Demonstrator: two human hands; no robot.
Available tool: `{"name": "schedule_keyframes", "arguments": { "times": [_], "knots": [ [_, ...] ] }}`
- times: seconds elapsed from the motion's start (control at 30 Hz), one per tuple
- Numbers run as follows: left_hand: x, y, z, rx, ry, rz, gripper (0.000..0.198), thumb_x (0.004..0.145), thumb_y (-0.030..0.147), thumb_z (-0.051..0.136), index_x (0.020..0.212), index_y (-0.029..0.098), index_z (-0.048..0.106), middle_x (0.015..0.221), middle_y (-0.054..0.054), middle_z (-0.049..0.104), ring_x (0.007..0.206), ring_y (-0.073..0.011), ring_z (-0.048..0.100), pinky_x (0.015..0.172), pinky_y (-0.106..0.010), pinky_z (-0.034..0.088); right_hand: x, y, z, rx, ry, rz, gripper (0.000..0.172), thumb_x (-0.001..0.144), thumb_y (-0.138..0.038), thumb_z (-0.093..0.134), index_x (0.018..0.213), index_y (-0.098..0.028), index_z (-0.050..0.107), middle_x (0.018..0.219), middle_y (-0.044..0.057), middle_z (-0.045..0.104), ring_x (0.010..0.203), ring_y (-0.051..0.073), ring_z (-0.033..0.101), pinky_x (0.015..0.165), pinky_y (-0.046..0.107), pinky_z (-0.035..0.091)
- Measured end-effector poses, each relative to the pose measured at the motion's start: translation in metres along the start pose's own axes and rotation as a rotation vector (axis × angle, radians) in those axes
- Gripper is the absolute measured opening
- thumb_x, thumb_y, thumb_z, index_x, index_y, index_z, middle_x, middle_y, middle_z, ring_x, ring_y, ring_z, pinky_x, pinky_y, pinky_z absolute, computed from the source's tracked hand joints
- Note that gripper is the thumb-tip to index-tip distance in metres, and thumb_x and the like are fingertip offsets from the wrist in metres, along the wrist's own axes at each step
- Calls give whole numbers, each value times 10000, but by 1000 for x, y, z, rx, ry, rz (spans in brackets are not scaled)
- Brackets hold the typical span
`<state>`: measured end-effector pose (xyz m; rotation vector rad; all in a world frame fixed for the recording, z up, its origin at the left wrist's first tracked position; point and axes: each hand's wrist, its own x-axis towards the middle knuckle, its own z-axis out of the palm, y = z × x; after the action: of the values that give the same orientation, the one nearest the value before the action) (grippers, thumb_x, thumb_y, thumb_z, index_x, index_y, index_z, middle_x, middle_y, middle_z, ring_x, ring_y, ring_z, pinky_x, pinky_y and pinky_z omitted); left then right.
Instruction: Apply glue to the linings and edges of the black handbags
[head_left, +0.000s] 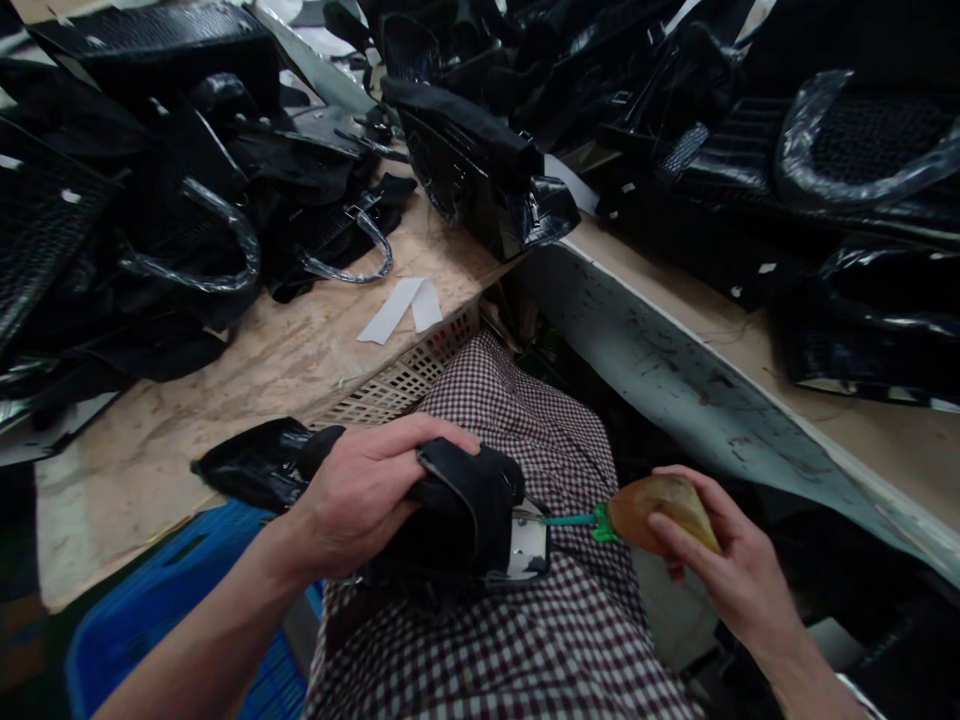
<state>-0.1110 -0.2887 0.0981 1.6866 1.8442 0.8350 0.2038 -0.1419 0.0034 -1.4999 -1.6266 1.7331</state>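
My left hand [367, 490] is closed around a black leather bag piece [457, 550] that rests on my lap over a checked cloth [525, 410]. Its fingers grip a folded black flap at the top. At the right end of the piece a pale patch [528, 546] with small dots on it shows. My right hand [720, 560] wraps around a squeeze bottle [660, 515] with amber-coloured contents and a thin green nozzle [574, 520]. The nozzle points left, and its tip is at the upper edge of the pale patch; whether it touches I cannot tell.
Black bags with plastic-wrapped handles [232, 240] are heaped on the wooden table [285, 350] to the left. More bags lie on the right-hand table [720, 330]. A white paper strip [405, 305], a cream basket [382, 385] and a blue crate [135, 610] are nearby.
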Motion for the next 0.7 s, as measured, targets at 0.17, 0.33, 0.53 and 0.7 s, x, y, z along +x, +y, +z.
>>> {"name": "schedule_keyframes", "arguments": {
  "times": [0.17, 0.33, 0.53, 0.7],
  "knots": [
    [-5, 2, 0, -6, -7, 0, 322, 925, 135, 449, 1135, 221, 678, 1149, -43, 736, 1031, -183, 706, 939, -289, 566, -6, -5, -1, 62, -35, 79, 495, 749, -457, 806, 1166, -257, 630, 921, 29, 656, 562, 162, 551, 361, 215, 464],
    [-8, 4, -2, 48, -3, 68, 308, 906, 130, 476, 1099, 211, 702, 1130, -61, 742, 1031, -202, 710, 913, -295, 579, -8, -2, -5, 70, -75, 93, 505, 773, -469, 786, 1185, -240, 604, 896, 32, 661, 461, 121, 488, 347, 221, 434],
    [-11, 6, -1, 71, 21, 97, 326, 910, 98, 454, 1107, 213, 687, 1122, -67, 737, 1035, -192, 707, 919, -282, 576, -1, 11, -12, 7, 18, 14, 497, 761, -477, 807, 1172, -267, 623, 947, 34, 672, 514, 166, 561, 379, 257, 505],
    [-14, 3, -2, 82, 8, 172, 332, 896, 69, 454, 1115, 210, 660, 1144, -55, 724, 1064, -179, 697, 949, -262, 560, -1, 14, -11, 16, 24, 14, 514, 735, -468, 834, 1172, -278, 641, 963, 19, 664, 531, 160, 565, 392, 251, 525]
  ]
}}
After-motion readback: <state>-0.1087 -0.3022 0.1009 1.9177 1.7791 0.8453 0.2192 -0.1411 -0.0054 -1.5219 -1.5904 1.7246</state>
